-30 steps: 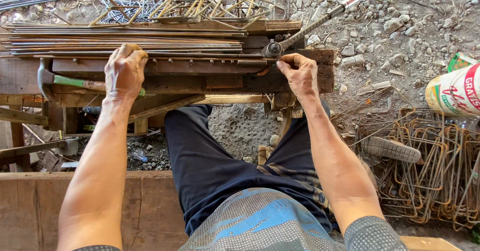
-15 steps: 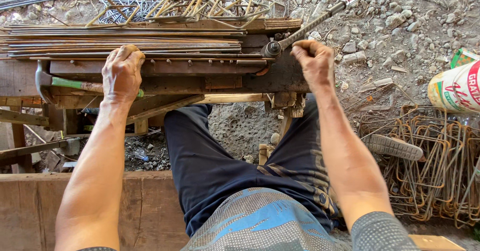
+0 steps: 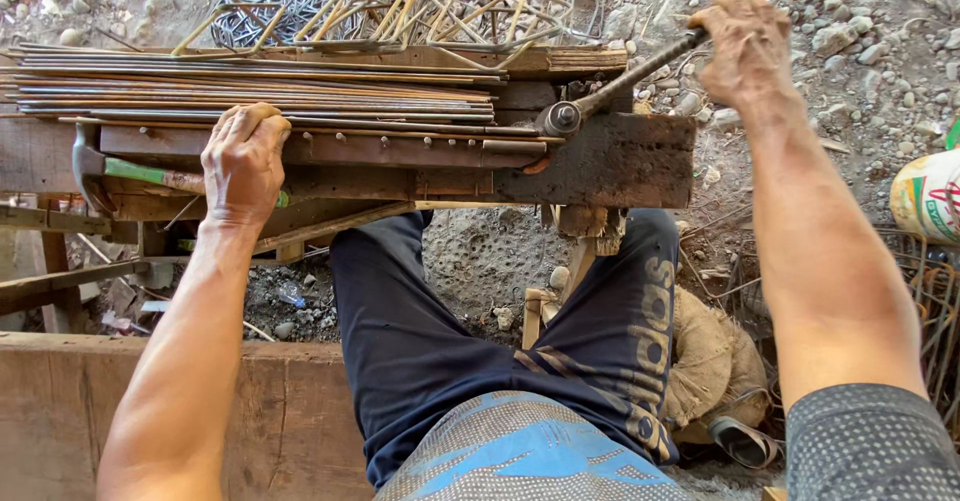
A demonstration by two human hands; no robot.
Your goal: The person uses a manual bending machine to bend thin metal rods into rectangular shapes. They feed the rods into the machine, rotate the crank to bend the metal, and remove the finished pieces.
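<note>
Fingers of right hand (image 3: pixel 748 46) clenched round bending lever (image 3: pixel 655 66); left hand (image 3: pixel 243 161) (knuckles up) gripping rods (image 3: pixel 300 111).

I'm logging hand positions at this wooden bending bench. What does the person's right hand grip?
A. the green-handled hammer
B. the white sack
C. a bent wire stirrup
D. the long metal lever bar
D: the right hand is closed around the long metal lever bar, above its round pivot, while the left hand presses on the thin steel rods.
</note>
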